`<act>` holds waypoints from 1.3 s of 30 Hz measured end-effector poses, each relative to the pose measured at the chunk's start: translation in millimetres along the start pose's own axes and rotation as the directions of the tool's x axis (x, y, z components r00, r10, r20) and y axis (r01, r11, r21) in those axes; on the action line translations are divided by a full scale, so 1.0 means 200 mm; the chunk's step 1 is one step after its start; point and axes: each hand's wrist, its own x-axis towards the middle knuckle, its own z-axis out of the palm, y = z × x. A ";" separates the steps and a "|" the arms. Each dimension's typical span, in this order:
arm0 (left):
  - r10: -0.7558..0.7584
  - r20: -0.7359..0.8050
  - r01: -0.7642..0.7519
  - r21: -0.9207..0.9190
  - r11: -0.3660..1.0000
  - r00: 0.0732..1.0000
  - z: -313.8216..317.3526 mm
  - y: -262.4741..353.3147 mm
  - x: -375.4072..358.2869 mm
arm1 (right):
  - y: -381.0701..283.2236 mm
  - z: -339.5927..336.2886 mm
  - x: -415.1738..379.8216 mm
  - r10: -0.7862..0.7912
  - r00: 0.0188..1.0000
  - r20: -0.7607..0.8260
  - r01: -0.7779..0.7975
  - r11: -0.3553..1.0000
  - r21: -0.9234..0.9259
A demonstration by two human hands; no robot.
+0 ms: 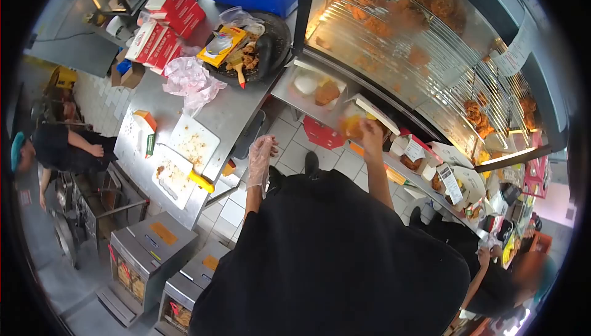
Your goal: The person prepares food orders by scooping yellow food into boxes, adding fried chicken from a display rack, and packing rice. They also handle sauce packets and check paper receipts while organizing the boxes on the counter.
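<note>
1. Okay, left hand (261, 159) in a clear plastic glove, fingers up and loosely spread, holding nothing, hovering over the tiled floor just beside the steel prep table (229, 109) edge.
2. Right hand (371, 132) reaches up toward 1 o'clock, forearm extended, blurred; it touches a blurred orange-yellow piece (352, 127), looks pinched but grip can't be confirmed.
3. That piece sits at the shelf (289, 93) under the heated display case (425, 34), at 12 o'clock from the hand's wearer.
4. Open white box (315, 87) on the shelf, at 11 o'clock from the right hand: one browned fried piece inside plus a white round item.
5. Display case racks hold many fried chicken pieces.
6. Dark round tray (271, 44) on the table at 11 o'clock: fried scraps, a yellow packet, a brush.
7. White cutting boards (184, 164) at 9 o'clock of the left hand, crumbs on them, yellow-handled tool lying across.
8. Red-white cartons (166, 25) stacked at far 10 o'clock.
9. Another person (68, 148) at far 9 o'clock, a second at 4 o'clock.
</note>
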 end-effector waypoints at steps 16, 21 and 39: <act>0.000 0.378 -0.020 0.050 0.999 0.926 0.09 0.36 0.18 | -0.20 0.58 -0.32 0.133 0.951 0.279 -0.134 0.991 -0.015; -0.009 0.351 -0.036 0.123 0.992 0.936 0.08 0.35 0.19 | -0.24 0.77 -0.38 0.083 0.925 0.370 -0.015 0.983 -0.181; -0.192 -0.073 0.152 -0.374 0.915 0.979 -0.42 0.31 0.34 | -0.13 1.00 -0.40 -0.345 0.762 0.549 0.580 0.739 -0.342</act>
